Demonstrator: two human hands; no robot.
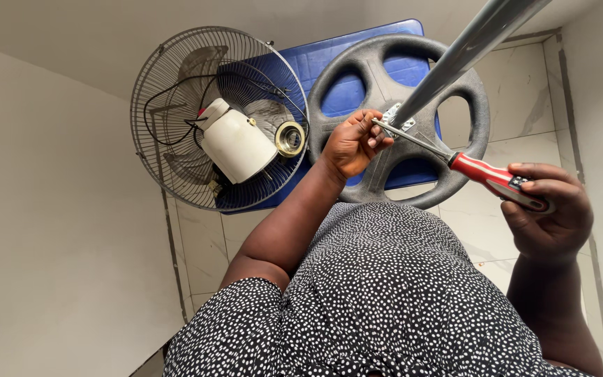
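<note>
A dark grey round fan base [385,91] with spoke holes lies on a blue surface [315,59], and a grey metal pole [469,49] rises from its hub. My left hand [354,143] pinches the tip of a screwdriver [455,159] near the small metal bracket [393,117] at the pole's foot. My right hand [549,209] grips the screwdriver's red and black handle at the right. The shaft runs from that handle up-left to the bracket.
A fan head lies to the left: wire grille [176,84], grey blades, white motor housing [235,143] with a black cord. White walls close in on the left and right. Pale marble floor tiles [518,119] show beyond the base.
</note>
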